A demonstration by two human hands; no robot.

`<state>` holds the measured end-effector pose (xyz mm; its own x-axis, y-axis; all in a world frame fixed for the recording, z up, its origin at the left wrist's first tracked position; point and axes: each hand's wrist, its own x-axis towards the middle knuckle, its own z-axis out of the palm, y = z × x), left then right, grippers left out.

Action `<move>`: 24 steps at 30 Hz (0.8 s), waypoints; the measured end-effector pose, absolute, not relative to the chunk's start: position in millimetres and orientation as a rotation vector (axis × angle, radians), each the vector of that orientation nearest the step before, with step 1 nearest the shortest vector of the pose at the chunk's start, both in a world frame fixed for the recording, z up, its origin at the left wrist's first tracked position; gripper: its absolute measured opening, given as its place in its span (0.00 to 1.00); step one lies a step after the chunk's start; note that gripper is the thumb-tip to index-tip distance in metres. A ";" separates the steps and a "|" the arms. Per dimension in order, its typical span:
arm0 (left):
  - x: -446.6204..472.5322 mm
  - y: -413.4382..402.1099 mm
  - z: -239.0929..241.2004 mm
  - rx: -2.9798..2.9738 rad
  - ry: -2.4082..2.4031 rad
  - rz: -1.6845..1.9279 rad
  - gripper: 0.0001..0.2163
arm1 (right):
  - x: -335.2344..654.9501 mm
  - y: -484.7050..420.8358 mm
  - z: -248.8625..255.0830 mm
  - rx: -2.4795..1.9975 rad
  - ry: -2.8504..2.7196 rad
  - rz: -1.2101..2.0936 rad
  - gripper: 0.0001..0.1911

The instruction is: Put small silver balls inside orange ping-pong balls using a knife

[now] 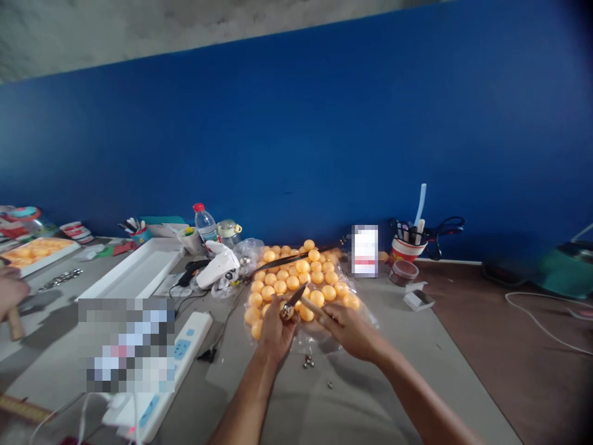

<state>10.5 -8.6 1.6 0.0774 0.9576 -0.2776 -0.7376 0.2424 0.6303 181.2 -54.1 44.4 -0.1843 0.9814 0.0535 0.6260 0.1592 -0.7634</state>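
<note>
My left hand point(277, 334) is closed around a small round thing with a shiny, patterned surface point(286, 311); its exact kind I cannot make out. My right hand point(343, 326) grips a wooden-handled tool point(311, 306). The tool's dark, pointed metal part slants across the round thing in my left hand, close to it or touching. Just behind both hands lies a clear plastic bag full of orange balls point(292, 282), resembling table-tennis balls. Several small shiny metal balls point(308, 363) rest on the table in front of my hands.
A white power strip point(194, 334), a white tray point(134, 266) and a glue gun point(192, 270) are left. Behind stand a water bottle point(205, 224) and jar point(228, 233). A tool cup point(407, 250) stands right. Another person's hand point(12, 293) is at far left.
</note>
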 end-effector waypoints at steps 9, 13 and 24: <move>11.9 -11.8 2.8 0.434 0.736 1.254 0.18 | 180.6 -53.3 42.7 -1.519 -1.840 0.903 0.16; 12.3 -12.3 1.0 0.458 0.761 1.242 0.19 | 179.2 -54.8 44.3 -1.488 -1.872 0.923 0.17; 11.6 -11.8 0.6 0.404 0.732 1.262 0.18 | 180.7 -54.4 42.1 -1.483 -1.801 1.040 0.14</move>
